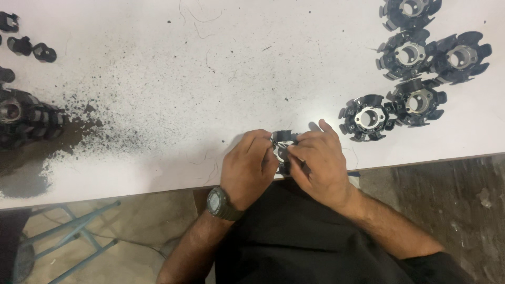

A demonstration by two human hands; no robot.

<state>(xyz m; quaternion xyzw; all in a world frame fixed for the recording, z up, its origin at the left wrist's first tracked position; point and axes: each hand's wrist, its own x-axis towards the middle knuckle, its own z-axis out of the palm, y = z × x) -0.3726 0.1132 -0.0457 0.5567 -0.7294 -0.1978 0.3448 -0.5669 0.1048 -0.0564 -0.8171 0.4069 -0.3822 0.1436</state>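
Head view, looking down on a white table (221, 68). Left hand (247, 168) and right hand (321, 160) together at the near edge, both pinching one black ring-shaped part (284, 139) with a metal centre; fingertips curled in tight around it, thumbs pressed on its face, right forefinger stretched out past it. Part mostly hidden by the fingers, held just over the table's front edge, right before the body. Dark wristwatch (220, 204) on the left wrist.

No packages, labels or signs in sight. To the right, a cluster of like black parts: nearest one (367, 118) just beside the right hand, another (418, 101) touching it, two more (406, 53) (462, 57) side by side above, a fifth (410, 9) cut by the top edge. At far left, a stack of dark parts (23, 115) and small black clips (31, 47), with black dust and shavings (100, 131) spread wide around them.

Wide bare stretch of table between the dust and the right-hand cluster, open above the hands. Front edge of the table slanting up towards the right; beyond it, rough floor (463, 210) at right, a pale blue metal frame (79, 231) at lower left.
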